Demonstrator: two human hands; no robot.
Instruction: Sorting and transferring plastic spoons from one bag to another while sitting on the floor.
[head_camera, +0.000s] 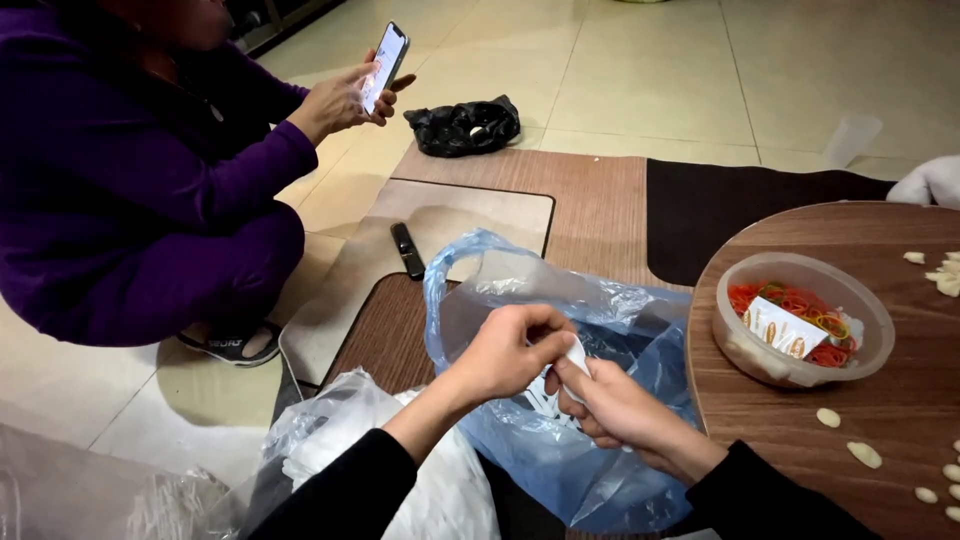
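My left hand (505, 352) and my right hand (610, 405) meet over an open blue plastic bag (560, 300) on the floor mat. Both pinch a small white piece (577, 354) between their fingertips; what it is I cannot tell. More white pieces (540, 400) lie inside the bag just below the hands. My sleeves are black.
A round wooden table (890, 400) at right carries a clear bowl (800, 318) of coloured rubber bands and scattered pale pieces. A clear bag of white items (350, 430) lies lower left. A person in purple squats at left holding a phone (385, 66). A black bag (465, 125) and a remote (407, 250) lie on the floor.
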